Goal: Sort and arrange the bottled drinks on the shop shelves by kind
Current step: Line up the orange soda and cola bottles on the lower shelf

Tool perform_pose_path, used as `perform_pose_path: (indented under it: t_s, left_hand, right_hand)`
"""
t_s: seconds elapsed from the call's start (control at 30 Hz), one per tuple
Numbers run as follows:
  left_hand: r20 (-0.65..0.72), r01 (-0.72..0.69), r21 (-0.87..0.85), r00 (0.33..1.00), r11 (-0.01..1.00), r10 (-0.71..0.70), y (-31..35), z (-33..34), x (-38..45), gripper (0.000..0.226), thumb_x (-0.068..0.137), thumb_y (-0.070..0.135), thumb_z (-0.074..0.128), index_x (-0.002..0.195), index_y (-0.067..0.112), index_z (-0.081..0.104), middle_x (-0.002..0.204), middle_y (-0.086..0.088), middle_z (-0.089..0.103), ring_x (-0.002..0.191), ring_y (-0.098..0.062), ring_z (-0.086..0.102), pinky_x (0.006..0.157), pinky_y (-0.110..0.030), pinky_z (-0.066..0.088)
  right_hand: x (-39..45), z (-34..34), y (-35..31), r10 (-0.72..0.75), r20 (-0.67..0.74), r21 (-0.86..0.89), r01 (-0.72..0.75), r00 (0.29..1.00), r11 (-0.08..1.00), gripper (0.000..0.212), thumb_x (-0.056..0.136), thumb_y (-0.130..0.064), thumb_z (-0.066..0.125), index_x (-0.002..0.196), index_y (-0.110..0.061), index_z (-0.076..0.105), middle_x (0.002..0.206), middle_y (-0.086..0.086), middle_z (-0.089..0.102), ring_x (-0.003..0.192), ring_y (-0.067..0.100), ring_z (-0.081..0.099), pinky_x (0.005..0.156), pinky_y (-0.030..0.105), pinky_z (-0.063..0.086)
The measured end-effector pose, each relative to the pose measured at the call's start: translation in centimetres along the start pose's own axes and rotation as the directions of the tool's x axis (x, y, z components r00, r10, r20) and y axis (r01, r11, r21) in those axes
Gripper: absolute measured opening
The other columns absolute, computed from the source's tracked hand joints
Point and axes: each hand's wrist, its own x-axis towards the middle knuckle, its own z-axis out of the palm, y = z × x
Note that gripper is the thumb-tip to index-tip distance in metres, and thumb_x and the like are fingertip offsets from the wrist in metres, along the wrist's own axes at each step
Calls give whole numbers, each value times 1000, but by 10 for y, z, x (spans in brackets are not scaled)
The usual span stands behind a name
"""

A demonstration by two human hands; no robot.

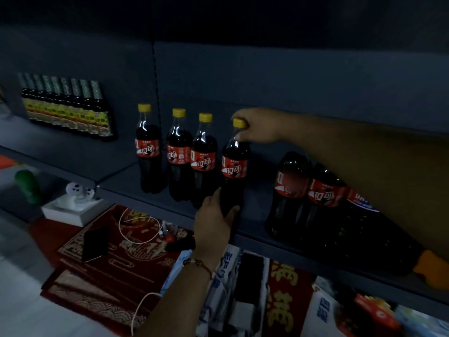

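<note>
Dim view of a dark grey metal shop shelf (pixel 121 176) carrying bottled drinks. Four small clear plastic cola bottles with yellow caps and red labels stand upright in a slanting row near the shelf's middle; the rightmost and nearest of them, the held cola bottle (pixel 235 166), is gripped at both ends. The right hand (pixel 257 126) reaches in from the right and curls its fingers over the yellow cap (pixel 238 123), with the thumb against the neck below it. The left hand (pixel 215 222) rises from below and wraps round the bottle's dark lower body at the shelf's near edge; a thin cord bracelet (pixel 198 263) circles its wrist. The three free cola bottles (pixel 178 152) stand just left of the held one, close together. To the right, partly behind the right forearm, stand larger dark cola bottles with red labels (pixel 291 188), touching side by side. At far left on the same level, a tight row of slim dark sauce bottles with green necks and yellow labels (pixel 70 108) stands against the back panel. Below the shelf lie red patterned mats (pixel 102 259), a white cable (pixel 138 227) and a white box (pixel 70 212).
</note>
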Motion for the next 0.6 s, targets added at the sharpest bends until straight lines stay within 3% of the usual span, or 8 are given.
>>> perform_pose_path:
  t_s: [0.17, 0.27, 0.33, 0.43, 0.5, 0.6]
  left_hand:
    - [175, -28, -165, 983, 986, 57, 7, -2, -4, 64, 89, 39, 69, 146, 27, 43, 130, -1, 59, 118, -15, 56, 92, -19, 43]
    - [280, -31, -213, 956, 977, 91, 9, -8, -10, 60, 88, 41, 69, 143, 28, 48, 131, 9, 60, 117, -1, 52, 86, -4, 38]
    - [108, -60, -173, 991, 983, 79, 6, -17, -8, 56, 88, 43, 69, 138, 24, 54, 130, 5, 61, 118, -8, 55, 90, -12, 40]
    - [-239, -36, -57, 971, 998, 22, -8, -31, 3, 60, 86, 37, 73, 137, 16, 50, 128, -5, 55, 120, -17, 49, 97, -20, 34]
    - [-241, 35, -55, 969, 998, -47, -14, -34, 9, 73, 84, 39, 75, 143, 14, 41, 133, -9, 50, 124, -21, 45, 101, -24, 35]
    - [-163, 78, -74, 983, 994, -89, -20, -30, 14, 80, 85, 43, 73, 148, 14, 33, 136, -10, 50, 126, -24, 47, 103, -35, 43]
  right_hand:
    - [-12, -10, 4, -15, -56, -10, 14, 998, 1000, 37, 87, -34, 68, 117, -13, 64, 114, 1, 63, 104, 17, 58, 87, 30, 46]
    - [-26, -17, 9, -20, -23, -12, 20, 1000, 1000, 26, 84, -24, 72, 108, -15, 70, 100, -4, 66, 82, 7, 59, 76, 23, 43]
    - [-34, -21, 16, -6, -4, 2, 6, 1000, 1000, 22, 84, -23, 72, 105, -16, 71, 91, -5, 67, 68, 1, 56, 66, 19, 43]
    - [-38, -21, 21, -6, -22, -8, 6, 1000, 1000, 28, 84, -28, 72, 111, -19, 70, 99, -6, 67, 80, 6, 61, 74, 22, 46]
    - [-38, -18, 22, -8, -31, 1, 8, 999, 1000, 34, 84, -30, 72, 116, -20, 68, 108, -5, 67, 92, 10, 60, 83, 26, 46]
    - [-41, -14, 23, -17, -46, -12, 17, 999, 1000, 38, 86, -30, 70, 121, -19, 65, 113, -5, 64, 95, 7, 54, 83, 24, 40]
